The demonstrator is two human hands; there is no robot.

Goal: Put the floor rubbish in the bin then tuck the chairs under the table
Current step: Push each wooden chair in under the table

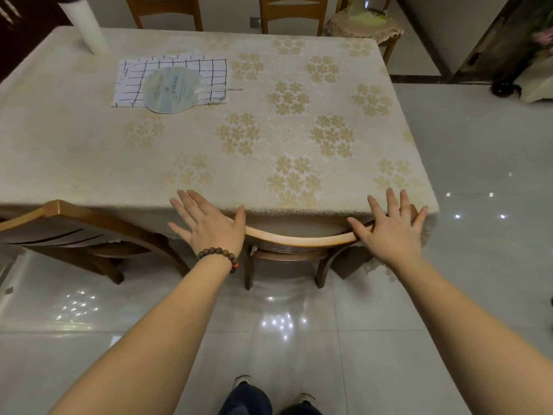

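Observation:
A wooden chair (299, 235) stands directly in front of me, its seat under the table (299, 130), which has a cream floral cloth. The curved top rail sits right at the table's near edge. My left hand (209, 224) lies flat on the rail's left end, fingers spread and straight. My right hand (390, 227) lies flat on the rail's right end, fingers spread too. A second wooden chair (74, 232) stands to the left, turned at an angle, its back close to the table edge. No rubbish or bin is in view.
On the table lie a checked cloth (209, 70) and a round hand fan (170, 91). Two more chairs (293, 10) stand at the far side. A small covered stool (362, 28) is at the far right. Glossy floor tiles (478, 265) surround the table.

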